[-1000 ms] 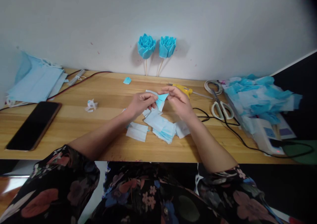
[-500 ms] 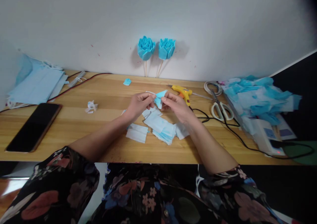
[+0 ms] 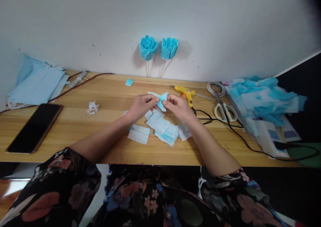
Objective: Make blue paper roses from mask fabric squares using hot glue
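Between my two hands is a small blue and white piece of mask fabric (image 3: 162, 101), folded at its edges. My left hand (image 3: 142, 107) pinches its left side between thumb and fingers. On the other side, my right hand (image 3: 177, 106) pinches it the same way, fingertips close to the left ones. Beneath the hands lies a loose pile of cut fabric pieces (image 3: 163, 128). One pale rectangular piece (image 3: 139, 134) rests flat to the left of the pile. A small folded blue piece (image 3: 129, 82) sits farther back.
Two blue fabric roses (image 3: 148, 48) on sticks lean against the wall. A yellow glue gun (image 3: 184, 92) and scissors (image 3: 225, 111) lie to the right, near a heap of fabric scraps (image 3: 265, 98). Face masks (image 3: 37, 83), a phone (image 3: 35, 128) and a crumpled scrap (image 3: 93, 107) are left.
My right hand's raised fingers have come down and closed on the fabric's right side. The fabric's right corner is now folded inward. My left hand has stayed nearly in place.
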Motion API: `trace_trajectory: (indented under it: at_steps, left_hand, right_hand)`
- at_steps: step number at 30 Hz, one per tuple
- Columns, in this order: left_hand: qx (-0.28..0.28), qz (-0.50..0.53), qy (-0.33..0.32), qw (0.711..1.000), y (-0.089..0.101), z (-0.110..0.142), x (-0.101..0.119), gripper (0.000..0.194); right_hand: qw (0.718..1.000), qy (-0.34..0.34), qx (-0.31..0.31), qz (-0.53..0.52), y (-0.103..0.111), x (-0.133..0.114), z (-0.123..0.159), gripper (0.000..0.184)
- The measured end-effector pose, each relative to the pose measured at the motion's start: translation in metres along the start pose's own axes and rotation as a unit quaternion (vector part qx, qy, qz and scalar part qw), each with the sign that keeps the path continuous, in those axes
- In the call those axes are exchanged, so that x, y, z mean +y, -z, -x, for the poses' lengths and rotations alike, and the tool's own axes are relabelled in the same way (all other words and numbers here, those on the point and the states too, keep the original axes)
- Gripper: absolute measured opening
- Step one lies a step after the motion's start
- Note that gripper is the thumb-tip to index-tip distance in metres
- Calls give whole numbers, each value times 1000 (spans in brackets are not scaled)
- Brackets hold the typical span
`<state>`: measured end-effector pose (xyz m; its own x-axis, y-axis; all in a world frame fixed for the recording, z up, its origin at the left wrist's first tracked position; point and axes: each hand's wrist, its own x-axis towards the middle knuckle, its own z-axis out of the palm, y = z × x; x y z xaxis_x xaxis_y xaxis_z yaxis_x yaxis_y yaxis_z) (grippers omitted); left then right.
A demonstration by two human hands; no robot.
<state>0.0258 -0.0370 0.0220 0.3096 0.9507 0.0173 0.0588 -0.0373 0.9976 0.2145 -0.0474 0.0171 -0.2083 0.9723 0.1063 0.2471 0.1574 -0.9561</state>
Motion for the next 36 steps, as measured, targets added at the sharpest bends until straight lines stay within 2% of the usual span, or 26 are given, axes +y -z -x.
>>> trace_trajectory:
  at_steps: [3, 6, 15, 27, 36]
  left_hand:
    - [29, 16, -3, 999, 1, -1, -2, 37]
    - [49, 29, -10, 998, 1, -1, -1, 36]
    - [50, 37, -17, 998, -2, 0, -1, 36]
    - [35, 4, -21, 999, 0, 1, 2, 35]
    - [21, -17, -13, 1000, -1, 2, 0, 34]
  right_hand:
    - [997, 18, 59, -45, -1, -2, 0, 29]
    - [993, 52, 101, -21, -2, -5, 0, 28]
    - [987, 82, 84, 106, -11, -6, 4, 15]
    - [985, 71, 130, 83, -12, -8, 2, 14]
    - [987, 55, 129, 77, -10, -5, 1, 14]
